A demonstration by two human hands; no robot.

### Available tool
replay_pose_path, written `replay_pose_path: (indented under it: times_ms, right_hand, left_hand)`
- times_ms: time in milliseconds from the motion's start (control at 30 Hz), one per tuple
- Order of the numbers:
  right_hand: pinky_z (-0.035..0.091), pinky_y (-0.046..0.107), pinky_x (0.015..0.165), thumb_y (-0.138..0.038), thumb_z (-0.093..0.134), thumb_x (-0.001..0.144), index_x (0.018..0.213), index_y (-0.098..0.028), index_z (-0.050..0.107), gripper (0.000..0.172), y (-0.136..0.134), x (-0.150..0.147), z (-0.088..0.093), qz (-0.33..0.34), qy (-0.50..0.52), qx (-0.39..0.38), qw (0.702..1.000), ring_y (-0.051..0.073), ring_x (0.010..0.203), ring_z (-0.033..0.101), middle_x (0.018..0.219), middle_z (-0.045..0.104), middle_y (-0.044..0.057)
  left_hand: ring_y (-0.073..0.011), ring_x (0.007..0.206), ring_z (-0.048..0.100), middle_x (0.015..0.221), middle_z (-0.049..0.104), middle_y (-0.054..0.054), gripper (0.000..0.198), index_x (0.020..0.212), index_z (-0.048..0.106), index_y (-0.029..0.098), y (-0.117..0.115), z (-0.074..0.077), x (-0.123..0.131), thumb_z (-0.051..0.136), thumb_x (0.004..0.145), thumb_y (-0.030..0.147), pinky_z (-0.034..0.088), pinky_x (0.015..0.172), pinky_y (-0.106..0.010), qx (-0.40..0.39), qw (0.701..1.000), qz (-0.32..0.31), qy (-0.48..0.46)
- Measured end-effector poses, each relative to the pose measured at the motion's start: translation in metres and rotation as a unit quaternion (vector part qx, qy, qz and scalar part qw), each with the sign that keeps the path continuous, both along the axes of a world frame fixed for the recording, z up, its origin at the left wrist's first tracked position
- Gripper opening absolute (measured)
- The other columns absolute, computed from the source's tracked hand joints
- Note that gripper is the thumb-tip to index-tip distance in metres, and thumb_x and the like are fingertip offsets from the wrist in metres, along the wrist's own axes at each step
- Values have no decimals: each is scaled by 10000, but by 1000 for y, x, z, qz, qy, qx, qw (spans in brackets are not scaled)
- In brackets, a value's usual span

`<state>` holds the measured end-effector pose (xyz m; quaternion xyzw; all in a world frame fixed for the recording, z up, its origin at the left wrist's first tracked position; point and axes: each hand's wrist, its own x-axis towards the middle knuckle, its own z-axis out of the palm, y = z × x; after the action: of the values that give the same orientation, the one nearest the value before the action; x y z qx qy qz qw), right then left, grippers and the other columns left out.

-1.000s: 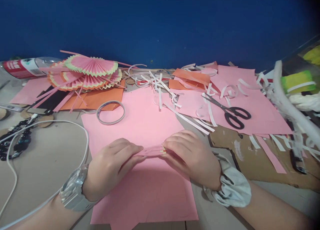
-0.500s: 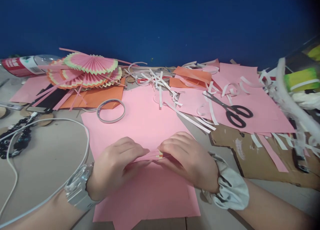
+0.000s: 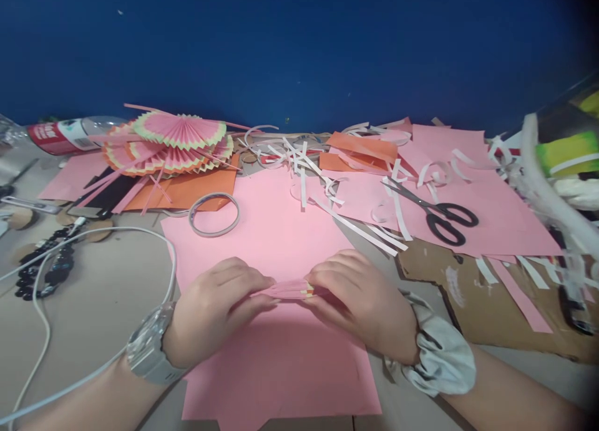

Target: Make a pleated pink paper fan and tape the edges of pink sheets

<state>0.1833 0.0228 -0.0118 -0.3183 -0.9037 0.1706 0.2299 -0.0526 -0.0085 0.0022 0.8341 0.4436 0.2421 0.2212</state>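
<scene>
Currently pinches folded pink paper (image 3: 290, 290) btwn L hand (image 3: 213, 309) & R hand (image 3: 365, 303), w/ fingers (image 3: 255, 282) closed on opp. ends; holds it over lg. pink sheet (image 3: 281, 372), well apart from back edge of counter (image 3: 112, 275). Has tape roll (image 3: 213, 234) farther back, partly on sheet, & blk-handled scissors (image 3: 423, 204) twd counter's R edge.

Narrow pink folded paper (image 3: 289, 290), level

Pink is running along the folded paper (image 3: 289, 289), yellow and orange peeking at one end; the pleated fans (image 3: 182, 128) are flashing pink, orange and pale yellow-green zigzags; the backdrop (image 3: 299, 50) is showing deep blue!
</scene>
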Motion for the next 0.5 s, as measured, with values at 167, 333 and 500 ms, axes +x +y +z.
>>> replay_pose_path:
  times_ms: [167,333,500]
  right_hand:
    - [379,342,842,-217,562,833,943,-139,560,135,-3,0,-3,10,15,98,995,161,843,539,890,651,48]
    - [107,372,1100,-198,308,951,1094,-205,590,316,-6,-3,4,-8,23,223,975,132,1039,548,1058,681,-13]
    - [38,427,1123,-407,567,816,1136,-331,581,329,-7,16,-17,6,29,372,928,172,1072,561,913,722,-40]
  left_hand:
    - [-179,933,566,908,636,-36,439,1247,432,191,0,7,1,484,864,399,418,869,-310,-227,959,-1,-171]
    - [-128,684,547,762,634,17,250,938,625,194,-5,18,14,645,751,359,416,636,-224,-294,950,46,-96]
    - [-109,608,532,694,608,16,214,855,601,158,-6,23,9,575,806,365,394,550,-202,-302,934,123,-143]
